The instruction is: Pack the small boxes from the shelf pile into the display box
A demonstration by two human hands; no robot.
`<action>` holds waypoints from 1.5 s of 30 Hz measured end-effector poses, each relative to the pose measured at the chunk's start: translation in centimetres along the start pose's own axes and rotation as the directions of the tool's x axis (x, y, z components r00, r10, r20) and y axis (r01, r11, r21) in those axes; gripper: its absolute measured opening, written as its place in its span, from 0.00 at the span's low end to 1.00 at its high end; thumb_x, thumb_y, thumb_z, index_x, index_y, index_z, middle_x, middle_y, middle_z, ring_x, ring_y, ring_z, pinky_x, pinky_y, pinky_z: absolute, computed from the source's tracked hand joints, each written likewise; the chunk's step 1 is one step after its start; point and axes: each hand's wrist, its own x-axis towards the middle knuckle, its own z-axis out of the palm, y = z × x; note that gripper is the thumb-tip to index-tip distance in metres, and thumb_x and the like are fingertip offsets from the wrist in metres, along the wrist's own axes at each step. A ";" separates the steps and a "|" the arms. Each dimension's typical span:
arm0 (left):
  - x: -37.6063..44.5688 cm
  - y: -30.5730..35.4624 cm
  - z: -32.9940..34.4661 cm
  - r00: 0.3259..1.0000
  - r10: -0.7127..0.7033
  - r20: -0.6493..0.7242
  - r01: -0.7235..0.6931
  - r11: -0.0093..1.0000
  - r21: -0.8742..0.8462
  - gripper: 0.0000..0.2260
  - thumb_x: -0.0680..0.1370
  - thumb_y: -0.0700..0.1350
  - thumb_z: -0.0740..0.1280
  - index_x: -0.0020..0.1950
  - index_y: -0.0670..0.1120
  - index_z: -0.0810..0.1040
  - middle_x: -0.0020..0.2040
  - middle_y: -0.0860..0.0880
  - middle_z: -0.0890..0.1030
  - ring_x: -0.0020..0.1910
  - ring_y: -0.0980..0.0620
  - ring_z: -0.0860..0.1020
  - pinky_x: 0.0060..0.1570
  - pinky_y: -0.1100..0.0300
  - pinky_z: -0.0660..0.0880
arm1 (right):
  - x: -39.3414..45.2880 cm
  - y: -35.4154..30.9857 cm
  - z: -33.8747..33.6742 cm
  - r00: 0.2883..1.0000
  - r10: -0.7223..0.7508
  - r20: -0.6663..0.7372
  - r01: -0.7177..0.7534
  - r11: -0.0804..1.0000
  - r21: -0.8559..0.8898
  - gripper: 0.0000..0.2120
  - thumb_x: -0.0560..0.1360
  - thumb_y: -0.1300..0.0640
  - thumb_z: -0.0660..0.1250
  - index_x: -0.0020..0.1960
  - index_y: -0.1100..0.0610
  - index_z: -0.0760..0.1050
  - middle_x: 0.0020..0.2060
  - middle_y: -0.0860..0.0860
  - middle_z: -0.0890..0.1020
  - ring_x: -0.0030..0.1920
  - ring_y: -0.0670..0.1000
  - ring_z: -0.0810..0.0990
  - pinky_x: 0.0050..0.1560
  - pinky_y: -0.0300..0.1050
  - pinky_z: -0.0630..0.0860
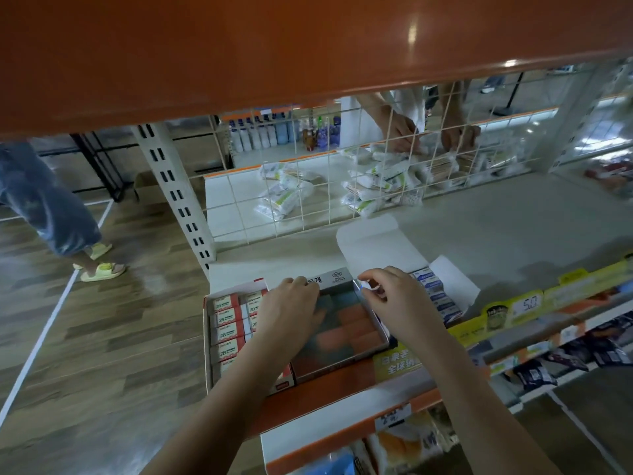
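Observation:
A grey display box [337, 277] sits at the shelf's front edge and holds orange and teal small boxes [354, 325] lying flat. My left hand [291, 310] lies over the box's left side with its fingers stretched to the rear-left rim. My right hand [394, 299] has its fingers curled and pinches at the box's rear-right corner, where a small white and blue bit shows between thumb and forefinger. I cannot tell whether that bit is the box wall or a loose small box.
A white display box of red 2B boxes [227, 320] stands to the left. To the right is an open-lidded white box of blue boxes [435, 293]. A wire grid [308, 186] backs the shelf, with another person's hands [407, 132] sorting white packets beyond it. An orange shelf [239, 46] hangs overhead.

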 end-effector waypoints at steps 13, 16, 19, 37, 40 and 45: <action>11.1 14.2 -3.6 0.938 0.328 -0.108 -0.321 0.944 0.080 0.17 0.78 0.58 0.58 0.62 0.51 0.73 0.57 0.49 0.76 0.56 0.48 0.74 0.51 0.54 0.71 | 2.9 10.8 -11.3 0.994 0.084 0.064 -0.056 0.935 -0.351 0.18 0.78 0.52 0.61 0.68 0.53 0.68 0.63 0.53 0.72 0.64 0.53 0.68 0.61 0.49 0.70; 13.9 21.9 -2.7 0.907 0.417 -0.065 -0.414 0.909 0.052 0.19 0.78 0.58 0.59 0.64 0.50 0.72 0.59 0.48 0.75 0.59 0.46 0.72 0.53 0.52 0.70 | 1.9 16.9 -15.7 0.984 0.172 0.038 -0.143 0.907 -0.396 0.19 0.78 0.53 0.61 0.68 0.54 0.67 0.64 0.54 0.71 0.65 0.55 0.68 0.62 0.50 0.69; 16.7 29.7 -1.6 0.878 0.476 -0.039 -0.474 0.879 0.054 0.19 0.77 0.59 0.60 0.64 0.51 0.71 0.61 0.48 0.74 0.61 0.46 0.70 0.55 0.52 0.69 | 0.7 23.4 -20.1 0.967 0.252 0.034 -0.213 0.876 -0.432 0.21 0.78 0.53 0.62 0.69 0.54 0.66 0.65 0.55 0.69 0.66 0.57 0.67 0.64 0.50 0.67; 36.4 58.5 6.2 0.852 0.521 0.048 -0.513 0.850 -0.119 0.16 0.77 0.53 0.62 0.63 0.48 0.73 0.60 0.46 0.76 0.59 0.45 0.73 0.52 0.54 0.71 | 1.5 52.4 -35.4 0.876 0.478 -0.069 -0.472 0.817 -0.330 0.19 0.76 0.58 0.63 0.67 0.58 0.68 0.63 0.56 0.71 0.60 0.58 0.74 0.58 0.53 0.74; 41.1 61.4 6.7 0.845 0.535 0.017 -0.532 0.843 -0.083 0.17 0.78 0.52 0.61 0.65 0.48 0.72 0.61 0.45 0.75 0.59 0.46 0.73 0.52 0.55 0.71 | 4.5 57.0 -37.3 0.864 0.500 -0.060 -0.492 0.812 -0.313 0.20 0.77 0.58 0.62 0.68 0.58 0.67 0.63 0.56 0.70 0.61 0.59 0.73 0.59 0.54 0.73; 47.9 65.1 7.9 0.855 0.518 0.010 -0.515 0.852 -0.089 0.16 0.78 0.51 0.63 0.65 0.49 0.72 0.60 0.45 0.76 0.58 0.46 0.74 0.51 0.56 0.71 | 8.7 63.8 -39.5 0.872 0.484 -0.073 -0.480 0.814 -0.328 0.21 0.77 0.58 0.61 0.69 0.57 0.66 0.66 0.56 0.68 0.64 0.57 0.71 0.62 0.49 0.71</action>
